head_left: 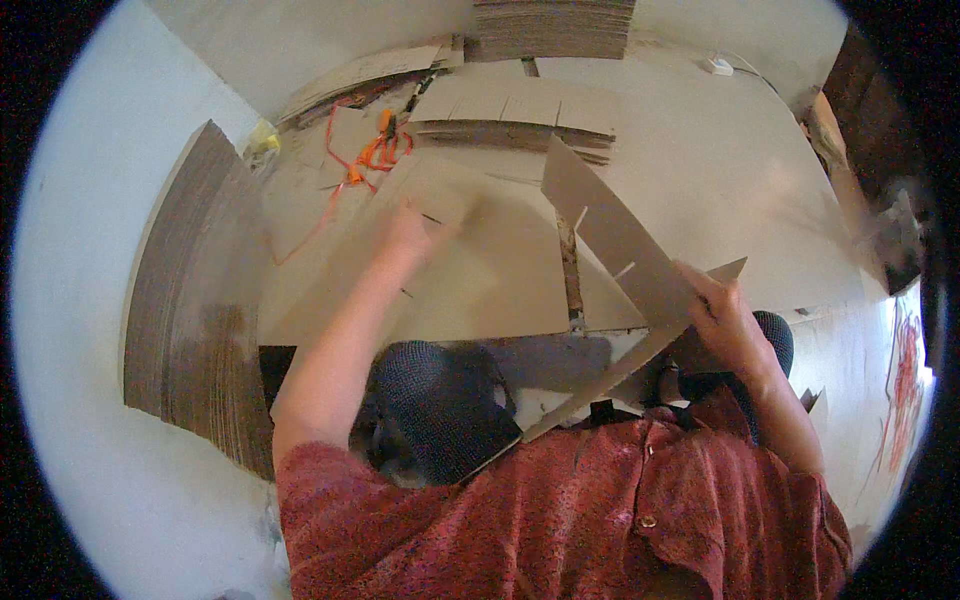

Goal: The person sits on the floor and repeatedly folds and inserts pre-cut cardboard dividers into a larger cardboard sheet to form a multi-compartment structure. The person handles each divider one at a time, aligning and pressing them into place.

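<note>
While the head view shows both hands over the desk (720,140), only the right one has a grip that reads clearly. Right hand (722,315): fingers closed round the lower end of a long, flat, grey-brown cardboard strip with narrow slots (612,225), held tilted above the near edge, right of middle. Second plain brown cardboard strip (600,388) slants from there toward the lap; can't tell if the two are joined. Left hand (408,238): blurred, over a broad tan cardboard sheet with dark slits (510,265) by the near edge; finger opening and hold, can't tell. Far side: pale slotted cardboard stack (515,103), bright orange tangled cord (375,155) to its left; tall brown cardboard stack (185,310) along the left edge. Handling, my guess: strip light, fairly stiff, dry with little slip, but creases or tears easily at the slots. Best hold: solid panel between slots or the unslotted end, fingers flat on both faces.
</note>
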`<state>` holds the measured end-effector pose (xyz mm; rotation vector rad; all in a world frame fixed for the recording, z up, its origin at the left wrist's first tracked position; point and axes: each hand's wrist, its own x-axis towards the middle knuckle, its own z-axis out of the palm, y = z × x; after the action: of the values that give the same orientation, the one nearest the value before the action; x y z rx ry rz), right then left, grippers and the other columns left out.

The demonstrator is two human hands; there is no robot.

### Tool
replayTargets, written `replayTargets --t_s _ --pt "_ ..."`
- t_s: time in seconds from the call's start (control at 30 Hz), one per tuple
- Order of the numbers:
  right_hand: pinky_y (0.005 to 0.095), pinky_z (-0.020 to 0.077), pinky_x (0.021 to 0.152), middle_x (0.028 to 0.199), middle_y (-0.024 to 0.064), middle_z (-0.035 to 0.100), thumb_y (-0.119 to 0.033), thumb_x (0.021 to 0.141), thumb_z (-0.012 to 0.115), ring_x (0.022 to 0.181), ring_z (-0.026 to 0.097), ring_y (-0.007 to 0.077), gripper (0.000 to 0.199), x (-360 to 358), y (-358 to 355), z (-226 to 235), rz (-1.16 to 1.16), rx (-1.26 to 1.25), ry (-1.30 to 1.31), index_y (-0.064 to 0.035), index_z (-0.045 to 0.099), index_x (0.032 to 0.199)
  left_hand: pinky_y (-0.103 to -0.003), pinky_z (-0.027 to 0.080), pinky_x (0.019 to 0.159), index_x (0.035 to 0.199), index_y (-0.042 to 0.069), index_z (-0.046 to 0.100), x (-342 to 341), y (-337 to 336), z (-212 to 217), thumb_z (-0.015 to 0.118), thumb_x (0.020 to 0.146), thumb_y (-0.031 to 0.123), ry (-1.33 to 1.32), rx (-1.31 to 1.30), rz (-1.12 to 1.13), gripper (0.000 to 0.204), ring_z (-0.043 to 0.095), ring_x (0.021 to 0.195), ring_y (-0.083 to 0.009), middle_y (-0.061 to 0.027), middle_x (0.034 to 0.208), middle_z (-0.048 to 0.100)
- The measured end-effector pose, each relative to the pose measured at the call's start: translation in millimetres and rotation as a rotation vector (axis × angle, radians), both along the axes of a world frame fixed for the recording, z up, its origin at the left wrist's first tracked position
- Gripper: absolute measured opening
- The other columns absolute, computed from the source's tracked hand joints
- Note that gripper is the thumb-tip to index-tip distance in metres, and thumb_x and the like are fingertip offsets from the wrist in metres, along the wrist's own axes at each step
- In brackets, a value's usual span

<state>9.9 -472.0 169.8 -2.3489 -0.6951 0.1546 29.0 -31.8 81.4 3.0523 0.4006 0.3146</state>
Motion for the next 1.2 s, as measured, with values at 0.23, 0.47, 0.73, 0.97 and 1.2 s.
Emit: replayTargets --t_s 0.23,0.47,0.73,0.97,1.2 --pt "0.0446 0.0494 0.066 0.080 0.0285 0.060 0.000 0.079 0.050 0.074 0.061 0.0430 0.044 -2.3 -13.5 -12.3 0.054 0.082 -0.139 -0.0041 0.053 0.123 -0.047 0.047 0.086 0.108 0.007 0.061 -20.1 7.7 -2.1 0.043 0.090 0.017 0.445 0.077 0.193 0.027 0.059 0.099 -0.0374 -0.0175 0.106 0.062" --pt "0.0453 0.0495 0.065 0.078 0.0280 0.060 0.001 0.076 0.051 0.073 0.061 0.0427 0.047 -1.7 -23.5 -12.6 0.086 0.062 -0.219 -0.0043 0.053 0.122 -0.043 0.047 0.066 0.090 0.000 0.061 -15.9 25.0 38.9 0.058 0.084 0.030 0.048 -0.074 0.133 0.031 0.061 0.079 -0.0320 -0.0183 0.084 0.063" --pt "0.0460 0.0506 0.068 0.088 0.0243 0.063 0.000 0.074 0.053 0.074 0.061 0.0423 0.053 -7.4 -22.0 -3.3 0.121 0.174 -0.343 -0.0075 0.049 0.127 -0.038 0.043 0.056 0.072 -0.002 0.064 7.2 -16.8 70.8 0.065 0.081 0.032 0.005 -0.295 -0.206 0.036 0.055 0.056 -0.0241 -0.0155 0.064 0.059" --pt "0.0459 0.0507 0.065 0.088 0.0216 0.064 -0.005 0.077 0.055 0.076 0.062 0.0415 0.051 -3.7 -19.2 4.7 0.148 0.274 -0.405 -0.0105 0.049 0.127 -0.036 0.048 0.067 0.088 -0.001 0.067 2.5 -171.3 85.5 0.064 0.077 0.018 0.209 -0.462 -0.496 0.022 0.060 0.066 -0.0251 -0.0207 0.075 0.063" --pt "0.0418 0.0485 0.068 0.084 0.0281 0.059 -0.001 0.076 0.052 0.076 0.059 0.0410 0.046 -4.8 -29.4 19.6 0.120 -0.070 -0.107 -0.0023 0.054 0.122 -0.035 0.048 0.065 0.097 -0.001 0.065 -14.2 -237.8 113.5 0.066 0.081 0.028 0.310 -0.750 -0.678 0.034 0.058 0.065 -0.0251 -0.0153 0.085 0.066"
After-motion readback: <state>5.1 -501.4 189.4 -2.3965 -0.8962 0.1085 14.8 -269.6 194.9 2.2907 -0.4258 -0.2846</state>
